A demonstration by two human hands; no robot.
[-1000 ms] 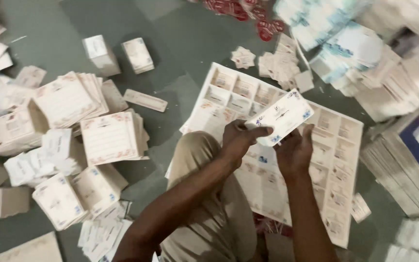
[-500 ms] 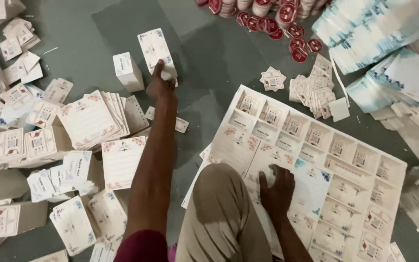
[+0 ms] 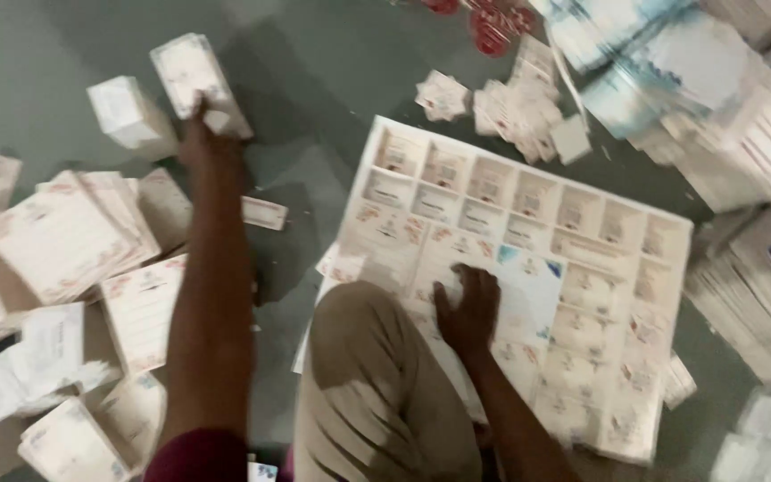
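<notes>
Still outstretched, left hand (image 3: 203, 143) touches card stack (image 3: 196, 78) — grip unclear; right hand (image 3: 468, 308) flat, released, on printed sheet (image 3: 582, 268).

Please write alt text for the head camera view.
A seated person stretches the left hand to a small stack of printed cards on the grey floor, while the right hand presses flat on a large printed sheet. More card stacks lie around.

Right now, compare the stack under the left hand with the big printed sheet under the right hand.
The stack is small, thick and block-like; the printed sheet is wide, flat and thin. The left hand reaches far out to the stack; the right hand presses the sheet beside the knee. Both are pale printed paper on the grey floor.
</notes>
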